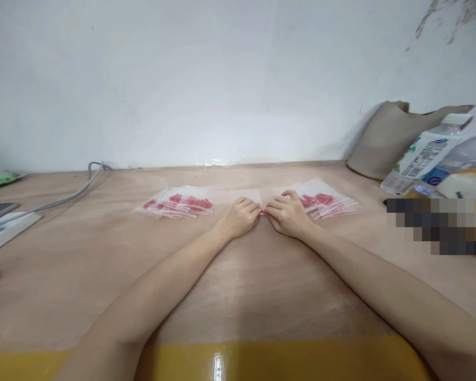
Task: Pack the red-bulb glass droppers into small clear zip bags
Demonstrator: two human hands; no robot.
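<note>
Between my two hands lies a small clear zip bag [249, 196] with a bit of red showing at its near edge. My left hand [243, 217] is closed on the bag's left side, fingers pressed together. From the other side my right hand [287, 213] pinches its near right edge, with one finger raised. To the left is a fanned pile of clear bags [178, 202] holding small red pieces. Another fanned pile of filled bags [327, 200] lies just beyond my right hand, which partly covers it.
At the right stand a grey-brown container [375, 140] and leaning plastic bottles [422, 156]. A grey cable [73, 198] runs to a white object [14, 230] at the left, near a green tray [2, 180]. Yellow tape [190, 362] covers the table's front edge.
</note>
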